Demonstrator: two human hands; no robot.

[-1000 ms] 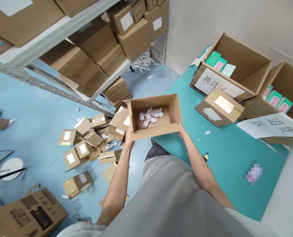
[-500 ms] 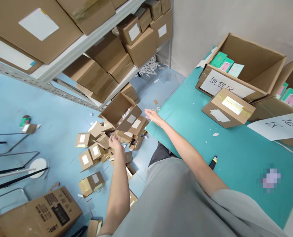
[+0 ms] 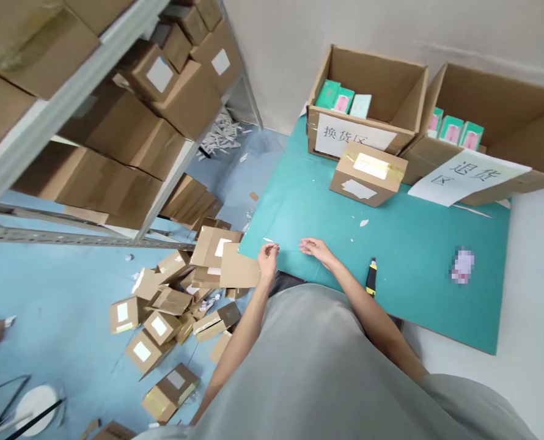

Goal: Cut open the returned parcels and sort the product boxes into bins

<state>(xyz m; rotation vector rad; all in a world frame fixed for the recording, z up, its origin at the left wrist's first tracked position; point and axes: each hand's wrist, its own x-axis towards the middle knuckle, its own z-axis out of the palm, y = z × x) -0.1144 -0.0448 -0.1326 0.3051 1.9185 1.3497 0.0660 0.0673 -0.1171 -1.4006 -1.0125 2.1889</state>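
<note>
My left hand (image 3: 268, 260) is over the front left corner of the green-topped table (image 3: 414, 256), its fingers loosely bent and nothing visible in them. To its right, my right hand (image 3: 316, 250) hovers above the same edge, also empty, with fingers loosely stretched toward the left one. A small taped carton (image 3: 368, 175) with a torn white label sits farther back on the table. A black and yellow box cutter (image 3: 371, 278) lies right of my right hand. Beside my left hand, an open carton (image 3: 239, 264) rests on a floor pile, one flap toward the table.
Two large open cartons (image 3: 366, 82) (image 3: 524, 104), with green and pink packs inside and handwritten paper signs, stand along the wall. Small discarded boxes (image 3: 159, 327) litter the blue floor on the left. A metal shelf (image 3: 70, 73) loaded with cartons rises there. Paper scraps (image 3: 364, 223) dot the tabletop.
My view has swung right toward the table. Both hands have come closer together; the left has moved from above the box pile to the table corner. The open carton on the pile has shifted position.
</note>
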